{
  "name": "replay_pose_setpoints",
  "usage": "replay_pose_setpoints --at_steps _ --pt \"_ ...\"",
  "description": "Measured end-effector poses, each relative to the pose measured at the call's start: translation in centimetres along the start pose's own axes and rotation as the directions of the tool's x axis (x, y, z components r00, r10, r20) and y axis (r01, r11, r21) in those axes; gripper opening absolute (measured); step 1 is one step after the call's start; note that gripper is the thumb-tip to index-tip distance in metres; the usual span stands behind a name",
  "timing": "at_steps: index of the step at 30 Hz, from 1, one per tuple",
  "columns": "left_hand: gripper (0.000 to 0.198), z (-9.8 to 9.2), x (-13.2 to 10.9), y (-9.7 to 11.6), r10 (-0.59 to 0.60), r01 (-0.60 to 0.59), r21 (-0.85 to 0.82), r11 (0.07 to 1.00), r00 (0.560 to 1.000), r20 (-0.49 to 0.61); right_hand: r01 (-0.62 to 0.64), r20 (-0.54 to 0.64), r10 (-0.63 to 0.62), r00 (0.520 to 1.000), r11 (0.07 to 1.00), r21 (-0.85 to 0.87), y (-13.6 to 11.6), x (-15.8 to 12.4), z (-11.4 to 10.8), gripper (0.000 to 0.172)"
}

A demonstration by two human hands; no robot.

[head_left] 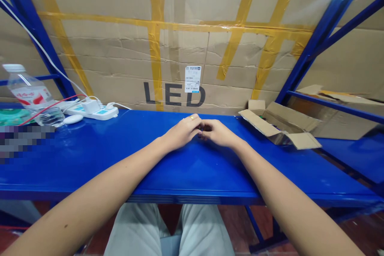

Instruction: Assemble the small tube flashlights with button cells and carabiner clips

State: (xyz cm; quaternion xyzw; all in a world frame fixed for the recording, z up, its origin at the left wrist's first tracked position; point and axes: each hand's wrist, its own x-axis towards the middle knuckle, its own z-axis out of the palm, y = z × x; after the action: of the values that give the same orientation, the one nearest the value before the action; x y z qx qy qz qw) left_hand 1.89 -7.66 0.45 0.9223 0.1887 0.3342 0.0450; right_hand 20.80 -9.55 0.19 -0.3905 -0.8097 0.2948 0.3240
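My left hand [183,132] and my right hand [218,133] meet at the middle of the blue table [126,160], knuckles up and fingers curled inward. Their fingertips pinch a small dark thing [203,129] between them; it is too small and too covered to name. A gold ring sits on a finger of my left hand. Both forearms stretch out from the near edge of the table.
An open cardboard box [280,126] lies to the right of my hands. At the left stand a water bottle [31,96], a white power strip [93,110] with red and white wires, and a small white oval object [73,119]. A taped cardboard wall marked LED [174,94] backs the table.
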Motion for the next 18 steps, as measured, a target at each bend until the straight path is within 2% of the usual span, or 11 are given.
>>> replay_pose_setpoints --at_steps 4,6,8,11,14,16,18 --pt "0.013 -0.1 -0.1 0.0 -0.004 0.003 -0.012 1.000 1.000 -0.028 -0.002 -0.015 0.002 1.000 1.000 -0.004 0.3 0.0 -0.1 0.012" --pt "0.016 -0.4 -0.1 -0.1 -0.018 0.018 0.010 1.000 0.998 -0.059 -0.011 -0.046 0.008 0.999 0.998 -0.069 0.6 0.1 -0.2 0.015" --pt "0.018 -1.2 -0.2 -0.4 -0.049 0.052 0.065 0.997 0.998 -0.045 -0.026 -0.086 0.013 0.996 0.988 -0.150 1.0 0.2 -0.4 0.017" --pt "0.017 -2.8 -0.7 -1.2 -0.165 0.142 0.175 0.974 0.978 0.124 -0.039 -0.114 0.011 0.993 0.969 -0.246 1.4 0.3 -0.5 0.017" --pt "0.019 -3.8 -1.2 -2.1 -0.327 0.272 0.202 0.941 0.883 0.336 -0.045 -0.091 0.018 0.996 0.954 -0.298 1.4 0.3 -0.6 0.016" --pt "0.018 -3.6 -1.5 -2.5 -0.368 0.316 0.195 0.929 0.847 0.383 -0.046 -0.065 0.027 0.998 0.948 -0.315 1.4 0.3 -0.5 0.017" --pt "0.015 -2.8 -1.6 -2.7 -0.372 0.313 0.212 0.926 0.850 0.373 -0.049 -0.047 0.035 0.998 0.945 -0.323 1.3 0.3 -0.4 0.020"
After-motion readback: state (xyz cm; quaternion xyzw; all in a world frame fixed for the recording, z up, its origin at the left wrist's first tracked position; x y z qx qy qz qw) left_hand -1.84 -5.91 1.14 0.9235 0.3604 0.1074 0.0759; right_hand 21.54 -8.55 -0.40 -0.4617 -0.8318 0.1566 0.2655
